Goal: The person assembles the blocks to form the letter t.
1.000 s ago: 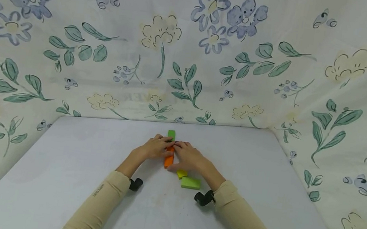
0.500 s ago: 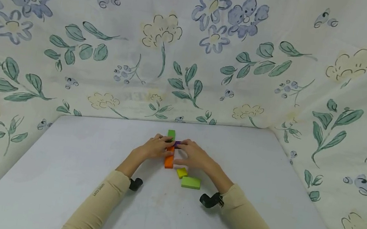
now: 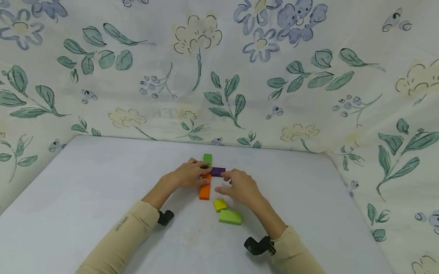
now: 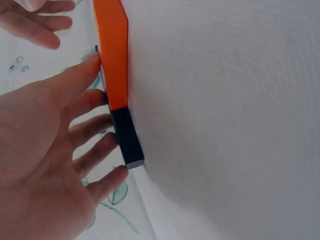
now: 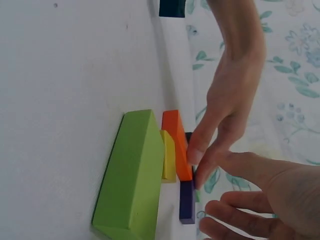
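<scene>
Several coloured blocks form a joined shape on the white table. In the head view an orange block (image 3: 204, 192) lies lengthwise, with a green block (image 3: 207, 159) beyond it and a purple block (image 3: 218, 172) jutting right. My left hand (image 3: 189, 173) rests its outstretched fingertips on the blocks around the joint, partly covering it. In the left wrist view those fingers lie along the orange block and a dark block (image 4: 127, 137) at its end. My right hand (image 3: 243, 187) is just right of the purple block, fingers spread and holding nothing; the right wrist view shows a gap under its palm.
A small yellow block (image 3: 220, 205) and a larger light green block (image 3: 230, 217) lie nearer me, right of the orange block. Flowered cloth (image 3: 228, 65) rises behind the table's far edge. Black camera mounts (image 3: 257, 246) hang at both wrists.
My right hand has drawn back to the right, off the blocks, and the purple block has come into sight. My left hand stays in place on the blocks. The head view has shifted slightly.
</scene>
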### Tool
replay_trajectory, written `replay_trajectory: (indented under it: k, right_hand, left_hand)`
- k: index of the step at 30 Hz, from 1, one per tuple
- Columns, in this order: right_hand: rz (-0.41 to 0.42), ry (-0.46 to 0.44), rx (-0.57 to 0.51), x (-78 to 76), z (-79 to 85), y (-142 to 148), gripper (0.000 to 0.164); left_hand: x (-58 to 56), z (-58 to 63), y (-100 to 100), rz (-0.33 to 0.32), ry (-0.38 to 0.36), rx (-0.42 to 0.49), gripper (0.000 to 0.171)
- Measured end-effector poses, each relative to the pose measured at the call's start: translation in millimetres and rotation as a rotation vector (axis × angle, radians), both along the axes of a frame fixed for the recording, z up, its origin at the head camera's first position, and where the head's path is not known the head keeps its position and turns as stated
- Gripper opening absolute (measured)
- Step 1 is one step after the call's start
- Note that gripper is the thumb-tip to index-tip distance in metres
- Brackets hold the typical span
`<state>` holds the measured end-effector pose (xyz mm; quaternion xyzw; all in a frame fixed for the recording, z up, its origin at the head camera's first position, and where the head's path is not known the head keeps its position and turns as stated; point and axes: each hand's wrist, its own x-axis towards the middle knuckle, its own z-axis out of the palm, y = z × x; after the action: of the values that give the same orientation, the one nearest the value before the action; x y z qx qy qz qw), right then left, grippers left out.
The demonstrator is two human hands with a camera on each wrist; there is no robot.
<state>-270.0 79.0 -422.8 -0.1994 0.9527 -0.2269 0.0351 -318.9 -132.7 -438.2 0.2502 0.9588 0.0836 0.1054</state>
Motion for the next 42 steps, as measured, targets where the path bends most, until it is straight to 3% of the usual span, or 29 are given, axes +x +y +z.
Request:
replay_trajectory:
  k: [10, 25, 42]
  right_hand:
    - [-0.086, -0.009, 0.009, 10.1, 1.5, 2.6, 0.049]
    - [-0.127, -0.057, 0.065, 29.4, 1.0, 3.5, 0.045]
    - [-0.153, -0.026, 0.084, 40.0, -13.3, -0.7, 0.049]
  left_hand:
    - [-0.6, 1.6, 1.7, 0.012, -0.02, -0.008, 0.057]
    - [0.1, 0.4, -0.4, 0.007, -0.003, 0.007, 0.057]
    - [-0.4, -1.3, -2.3, -0.016, 0.008, 0.022, 0.056]
